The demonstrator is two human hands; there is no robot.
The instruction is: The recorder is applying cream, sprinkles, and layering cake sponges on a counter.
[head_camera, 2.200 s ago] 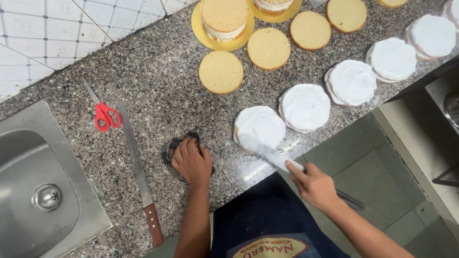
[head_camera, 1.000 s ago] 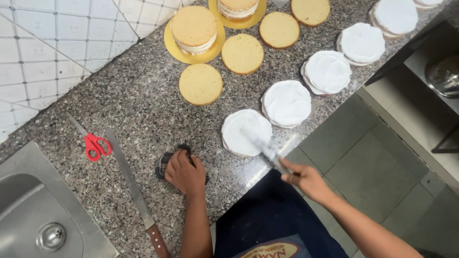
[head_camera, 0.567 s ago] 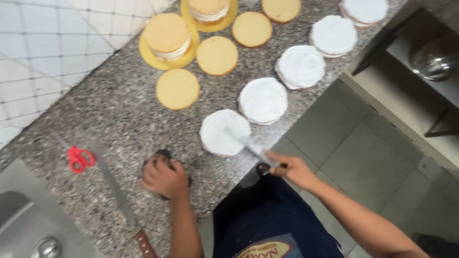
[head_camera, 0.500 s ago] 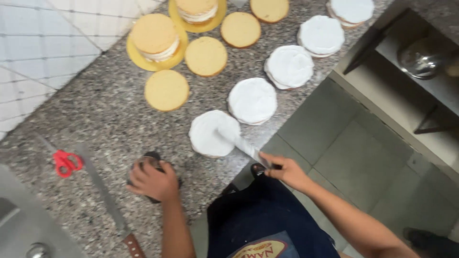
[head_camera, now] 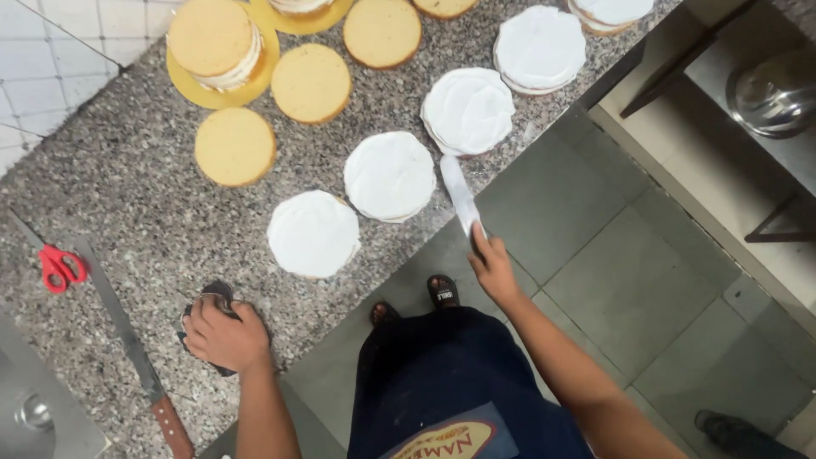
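Left hand [head_camera: 223, 333] covers dark object [head_camera: 223, 294], mostly hidden; right hand [head_camera: 493, 265] grips spatula [head_camera: 460, 192].

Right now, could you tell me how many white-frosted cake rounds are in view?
5: a diagonal row along the counter edge, nearest, second, third, fourth, and a fifth cut off at the top edge.

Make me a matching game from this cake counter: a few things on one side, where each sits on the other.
Things:
1. spatula
2. scissors
3. long knife
4. dark cloth

Places:
a. under the left hand
b. held in the right hand
c. far left of the counter, red handles
d. near the counter's front edge, brown handle towards the person

Pairs: 1-b, 2-c, 3-d, 4-a
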